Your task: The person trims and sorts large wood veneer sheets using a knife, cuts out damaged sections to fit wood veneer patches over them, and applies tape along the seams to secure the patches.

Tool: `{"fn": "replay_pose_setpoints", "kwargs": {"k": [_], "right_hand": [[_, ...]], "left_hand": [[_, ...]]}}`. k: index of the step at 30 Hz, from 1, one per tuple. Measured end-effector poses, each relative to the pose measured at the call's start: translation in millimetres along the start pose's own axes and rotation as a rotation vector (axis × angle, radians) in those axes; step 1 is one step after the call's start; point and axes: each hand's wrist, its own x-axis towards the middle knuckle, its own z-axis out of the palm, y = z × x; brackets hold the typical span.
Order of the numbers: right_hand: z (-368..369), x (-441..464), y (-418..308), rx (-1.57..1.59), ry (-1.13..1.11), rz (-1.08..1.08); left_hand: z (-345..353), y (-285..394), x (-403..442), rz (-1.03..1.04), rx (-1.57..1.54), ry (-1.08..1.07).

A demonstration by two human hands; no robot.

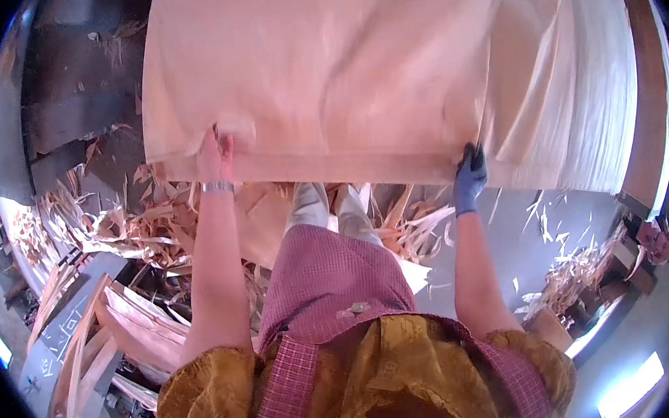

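Note:
A wide, thin sheet of wood veneer (322,67) spreads out in front of me, rippled and pale pinkish-tan. Its near edge runs across between my two hands. My left hand (218,153), bare with a band at the wrist, is closed on that edge towards the left corner. A pale blurred patch beside its fingers cannot be made out. My right hand (471,179) wears a blue-grey glove and grips the same edge further right, its dark fingertips on the veneer. Folds rise in the sheet beyond the right hand.
Curled veneer scraps (145,229) litter the ground on the left and around my feet. More shavings (583,275) lie at the right. A grey board with chalk-like marks (63,336) and bent veneer strips (142,325) stand at lower left. Dark flat surfaces (78,96) lie at upper left.

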Motion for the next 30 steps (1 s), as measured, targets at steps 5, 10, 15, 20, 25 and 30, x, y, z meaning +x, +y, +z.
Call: {"fn": "replay_pose_setpoints", "kwargs": {"k": [5, 10, 15, 20, 25, 30], "right_hand": [[3.5, -2.6, -14.1, -0.033, 0.026, -0.038], [1.4, 4.1, -18.8, -0.129, -0.007, -0.071], [9.2, 9.7, -4.3, -0.146, 0.043, -0.174], [9.1, 3.9, 5.4, -0.061, 0.018, -0.035], [10.0, -1.2, 8.9, 0.002, 0.015, 0.004], [7.1, -1.8, -8.4, 0.118, 0.035, 0.077]], "left_hand": [[11.7, -1.1, -4.3, 0.044, 0.054, -0.009], [15.9, 5.1, -2.9, 0.033, 0.189, -0.041], [8.7, 1.1, -9.3, 0.039, 0.125, 0.035], [-21.1, -6.8, 15.0, 0.078, 0.12, 0.124], [-18.5, -5.5, 22.0, 0.09, 0.185, 0.146], [-4.7, -2.9, 17.4, 0.063, 0.032, 0.044]]}}
